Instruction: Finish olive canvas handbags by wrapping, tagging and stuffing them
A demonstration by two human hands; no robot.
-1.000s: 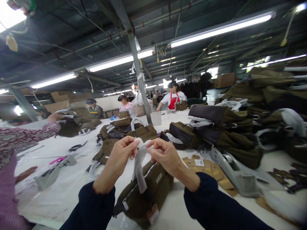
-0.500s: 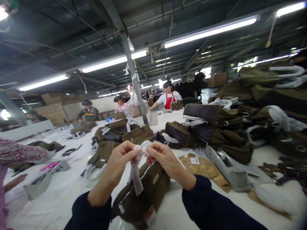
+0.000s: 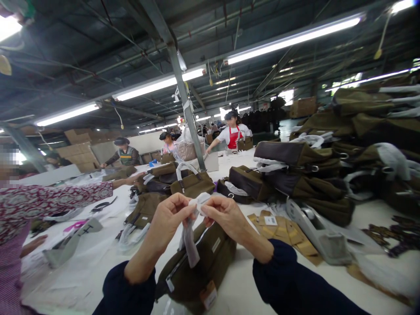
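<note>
An olive-green handbag (image 3: 210, 258) with a zipper along its top and a tag (image 3: 208, 295) on its near end lies on the table in front of me. Above it, my left hand (image 3: 175, 218) pinches white wrapping paper (image 3: 201, 199) around a handle of the bag. From the other side, my right hand (image 3: 223, 214) grips the same paper between thumb and fingers. A loose strip of wrapping (image 3: 190, 247) hangs down over the bag's top. What lies inside the wrapping is hidden.
Olive bags with wrapped handles pile up on the right (image 3: 305, 188). A grey tape dispenser (image 3: 321, 236) and brown card tags (image 3: 285, 232) lie nearer. At left, a co-worker's patterned sleeve (image 3: 65, 199) stretches over the table. More bags (image 3: 192, 183) sit ahead, near a metal post (image 3: 188, 118).
The co-worker at left has leaned in, and an arm now reaches across the table toward the bags. My hands stay at the wrapping, with only a small shift of the fingers.
</note>
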